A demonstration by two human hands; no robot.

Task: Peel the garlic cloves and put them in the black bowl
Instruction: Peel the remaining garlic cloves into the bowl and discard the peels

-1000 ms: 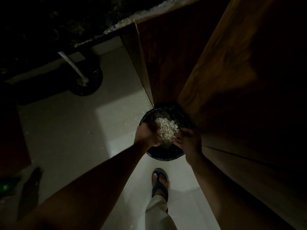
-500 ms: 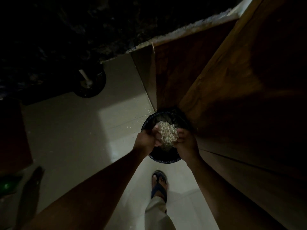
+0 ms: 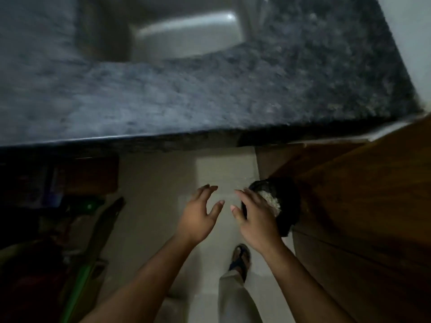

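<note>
Hands first: we see our left hand (image 3: 198, 215) and right hand (image 3: 255, 220) side by side over the pale floor (image 3: 149, 206), fingers spread, holding nothing. Down by the wooden cabinet (image 3: 363, 206) sits a black container (image 3: 286, 206) with a white papery pile (image 3: 270, 201) inside. Our right hand hides part of it

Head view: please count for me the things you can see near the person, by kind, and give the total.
Hands: 2, left and right, both with spread fingers, holding nothing
Black container with pale scraps: 1
Sandalled foot: 1
Dark counter: 1
Sink: 1
Total: 6
</note>
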